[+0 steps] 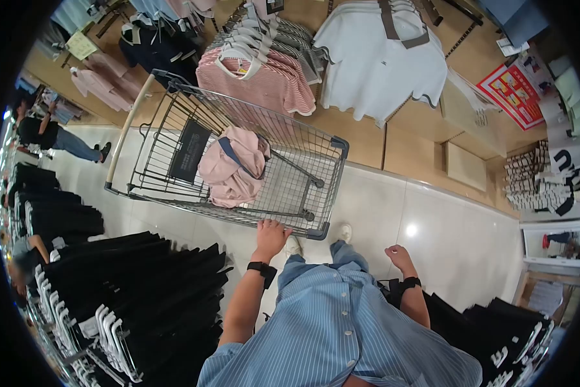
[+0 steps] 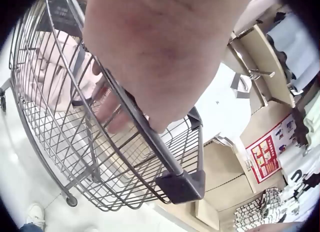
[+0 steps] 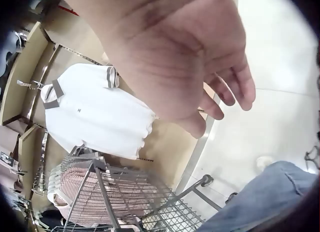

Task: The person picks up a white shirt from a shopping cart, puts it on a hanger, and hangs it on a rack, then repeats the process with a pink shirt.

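A wire shopping cart (image 1: 283, 138) stands in front of the person, its pale handle at the left. My left hand (image 1: 272, 237) grips the cart's side rail near a dark corner piece; in the left wrist view the hand's (image 2: 160, 57) fingers curl over the rail (image 2: 145, 127). Inside the cart lies a crumpled pink garment (image 1: 228, 171) with a dark blue band. My right hand (image 1: 401, 258) hangs at the person's right side, holding nothing; its (image 3: 185, 67) fingers are loosely bent in the right wrist view.
Striped shirts (image 1: 257, 71) and white polo shirts (image 1: 380, 58) hang along the wall beyond the cart. Racks of black garments (image 1: 141, 277) stand at the left and lower right (image 1: 490, 335). A red sign (image 1: 512, 93) is at upper right. Another person (image 1: 58, 135) stands at far left.
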A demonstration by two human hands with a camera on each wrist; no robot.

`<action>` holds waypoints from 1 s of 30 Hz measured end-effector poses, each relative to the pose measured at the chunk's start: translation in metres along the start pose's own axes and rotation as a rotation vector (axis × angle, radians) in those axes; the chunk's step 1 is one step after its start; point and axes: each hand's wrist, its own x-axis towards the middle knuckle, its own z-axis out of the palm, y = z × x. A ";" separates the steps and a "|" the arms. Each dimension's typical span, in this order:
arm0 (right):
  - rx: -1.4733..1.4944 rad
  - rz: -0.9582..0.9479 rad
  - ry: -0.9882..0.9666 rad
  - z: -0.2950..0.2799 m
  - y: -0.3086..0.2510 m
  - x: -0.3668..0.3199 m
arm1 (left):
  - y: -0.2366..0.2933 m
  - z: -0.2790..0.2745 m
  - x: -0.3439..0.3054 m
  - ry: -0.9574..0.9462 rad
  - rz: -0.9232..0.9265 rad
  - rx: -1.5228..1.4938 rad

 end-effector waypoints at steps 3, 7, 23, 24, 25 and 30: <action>-0.010 0.026 -0.018 0.010 0.008 -0.019 | -0.002 -0.002 0.003 -0.094 -0.036 0.020; 0.064 0.118 -0.058 0.027 0.062 -0.018 | 0.002 -0.005 0.009 -0.202 -0.064 0.038; 0.724 0.610 -0.111 0.107 0.094 -0.054 | -0.072 0.012 0.094 -0.674 -0.172 -0.313; 0.780 0.647 -0.101 0.110 0.092 -0.062 | -0.085 0.007 0.107 -0.708 -0.215 -0.357; 0.839 0.682 -0.088 0.114 0.087 -0.065 | -0.099 0.002 0.119 -0.600 -0.274 -0.353; 0.760 0.715 0.071 0.112 0.029 -0.091 | -0.179 0.008 0.163 -0.395 -0.507 -0.271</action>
